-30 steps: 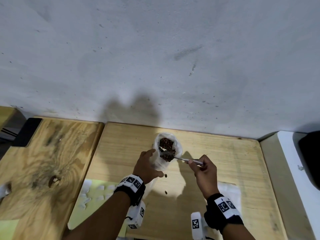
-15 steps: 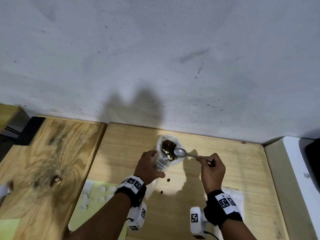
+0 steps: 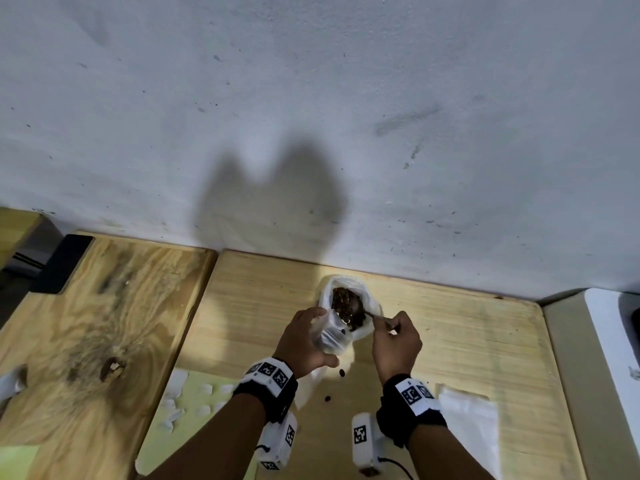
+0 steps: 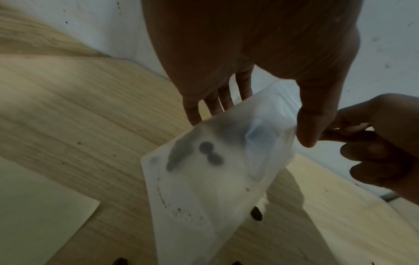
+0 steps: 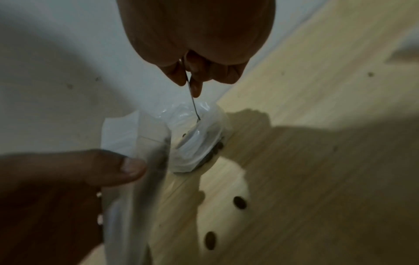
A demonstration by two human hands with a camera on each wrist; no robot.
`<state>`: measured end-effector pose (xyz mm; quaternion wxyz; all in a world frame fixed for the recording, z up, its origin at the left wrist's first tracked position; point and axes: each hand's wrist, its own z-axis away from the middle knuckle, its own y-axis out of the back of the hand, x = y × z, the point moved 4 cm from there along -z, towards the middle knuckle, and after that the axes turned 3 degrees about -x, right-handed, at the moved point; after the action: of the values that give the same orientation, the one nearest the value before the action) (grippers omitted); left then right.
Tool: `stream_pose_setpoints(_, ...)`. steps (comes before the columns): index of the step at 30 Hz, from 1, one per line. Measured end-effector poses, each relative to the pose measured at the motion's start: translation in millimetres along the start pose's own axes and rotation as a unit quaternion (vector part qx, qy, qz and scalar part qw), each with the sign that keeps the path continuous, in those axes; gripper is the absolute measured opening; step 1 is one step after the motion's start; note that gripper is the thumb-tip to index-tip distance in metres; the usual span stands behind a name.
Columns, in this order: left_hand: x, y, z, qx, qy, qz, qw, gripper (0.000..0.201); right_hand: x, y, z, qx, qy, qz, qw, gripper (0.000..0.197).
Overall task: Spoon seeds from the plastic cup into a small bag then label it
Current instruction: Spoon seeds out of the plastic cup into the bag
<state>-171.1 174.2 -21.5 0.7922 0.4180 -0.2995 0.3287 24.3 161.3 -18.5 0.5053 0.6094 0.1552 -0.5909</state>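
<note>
Seeds (image 3: 346, 304) sit heaped in the plastic cup (image 3: 349, 299) near the back of the worktop (image 3: 450, 334), close to the wall. Your right hand (image 3: 396, 342) pinches the spoon (image 3: 372, 315) by its thin handle — bowl down in the seed pile. Your left hand (image 3: 304, 341) grips the small bag (image 4: 217, 172) just beside the cup, thumb on one face and fingers behind; a few seeds show dark through the film.

Judgement: this is the scoop part of the cycle, with more spoonfuls to go and the label not yet started.

- Three stray seeds (image 5: 240, 202) lie on the wood below the bag — spill looks like the main risk here.
- Take a modest load; a heaped spoon likely sheds on the short trip.
- Keep the bag mouth touching or just beside the cup rim so the spoon crosses no bare worktop.
- Spread the mouth with thumb against fingers; whether it gapes wide now can't be told from these views.
- Tip the spoon once its bowl is inside the mouth.
- Pale green sheet (image 3: 194, 403) with white pieces waits at your left, possibly the labels.
</note>
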Motion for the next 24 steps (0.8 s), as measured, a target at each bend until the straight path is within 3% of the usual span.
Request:
stream_pose_setpoints(5,-1.3,0.0,-3.1,0.001,-0.008,-0.003,1.0,0.091,16.7,-23.7,-9.8,-0.019,-0.136,-0.104,0.985,0.048)
stream_pose_setpoints(9,-2.8,0.3,-5.1,0.008,-0.014,0.001,1.0,0.092,25.1,-31.4,-17.1,-0.05,-0.189,-0.129,0.972,0.048)
stream_pose_setpoints(17,-3.3,-0.7,-3.0,0.011,-0.021,-0.013,1.0,0.094,43.9,-0.2,-22.1,-0.064,-0.2,-0.199,0.957,0.05)
stream_pose_setpoints(24,-8.7,0.4,5.7,0.03,-0.007,-0.001,1.0,0.098,43.7,37.1,-13.8,-0.093,-0.158,-0.223,0.957,0.043)
